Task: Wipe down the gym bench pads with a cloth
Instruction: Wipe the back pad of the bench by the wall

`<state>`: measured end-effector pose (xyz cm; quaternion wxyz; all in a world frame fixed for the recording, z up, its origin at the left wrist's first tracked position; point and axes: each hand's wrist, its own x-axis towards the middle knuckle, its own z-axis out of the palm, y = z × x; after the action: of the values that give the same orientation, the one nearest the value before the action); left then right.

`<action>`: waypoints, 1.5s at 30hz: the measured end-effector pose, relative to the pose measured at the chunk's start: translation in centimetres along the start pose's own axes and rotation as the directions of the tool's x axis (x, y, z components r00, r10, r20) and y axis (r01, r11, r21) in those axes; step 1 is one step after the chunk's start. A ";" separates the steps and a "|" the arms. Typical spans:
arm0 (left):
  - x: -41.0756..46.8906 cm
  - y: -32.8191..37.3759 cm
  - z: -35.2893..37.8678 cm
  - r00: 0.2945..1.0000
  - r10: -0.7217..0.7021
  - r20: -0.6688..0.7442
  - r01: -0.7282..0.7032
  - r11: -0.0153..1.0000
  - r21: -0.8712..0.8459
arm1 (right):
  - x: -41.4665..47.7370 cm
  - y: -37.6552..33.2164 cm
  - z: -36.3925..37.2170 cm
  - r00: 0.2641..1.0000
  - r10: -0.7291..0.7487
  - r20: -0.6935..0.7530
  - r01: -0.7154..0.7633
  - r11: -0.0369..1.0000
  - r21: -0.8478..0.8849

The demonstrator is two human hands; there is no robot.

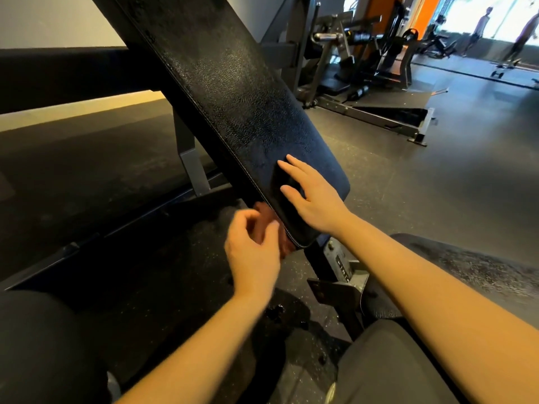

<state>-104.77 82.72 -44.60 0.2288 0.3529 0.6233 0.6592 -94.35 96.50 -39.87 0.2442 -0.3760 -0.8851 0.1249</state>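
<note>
Dark speckled rubber gym floor [437, 176] all round, dim on the left, brighter toward the far right.

Across the middle, black back pad [221, 91] of the bench, steeply tilted, grainy and glistening, lower end nearest the camera. Flat on that lower end, near its left edge, right hand [315, 199]: fingers [294, 167] straight and slightly spread, palm down, pressing on the pad. Under the fingertips a darker glossy patch [280, 182]; cloth or wet sheen, cannot tell. Just below the pad's lower left corner, left hand [253, 258], blurred, fingers curled inward with thumb close to them; holding something or nothing, cannot tell. Between that hand and the pad's edge a reddish-brown shape [262, 209], too smeared to name.

Under the lower end, grey metal adjustment bracket [344, 272]. Right of it, seat pad [472, 269], black and speckled with droplets. Behind the back pad, grey upright post [189, 158]. At the bottom corners, knees in black trousers [43, 345]. Far back on the right, weight machines [364, 53], and two people [481, 27] against a bright window.
</note>
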 end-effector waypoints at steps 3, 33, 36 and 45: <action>-3.9 -0.9 0.6 0.966 -0.085 0.244 0.070 0.995 0.072 | 0.0 0.1 -0.1 1.000 -0.010 -0.026 0.010 1.000 0.007; 4.0 5.3 -5.5 0.948 -0.120 0.295 0.124 0.992 0.005 | 0.6 -2.9 -1.7 0.986 0.115 -0.124 -0.085 0.971 0.222; 5.9 9.2 -8.8 0.936 -0.060 0.348 0.041 0.997 0.062 | 1.0 -6.8 -2.7 0.987 0.053 -0.151 0.020 0.896 0.443; 13.0 14.9 -15.2 0.964 0.135 0.229 -0.168 0.976 0.135 | 7.7 -14.3 -3.5 0.980 -0.198 0.013 0.130 0.690 0.712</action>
<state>-122.54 80.58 -27.16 0.2169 0.4865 0.6143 0.5822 -105.77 92.44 -28.47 0.3402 -0.1669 -0.8092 0.4491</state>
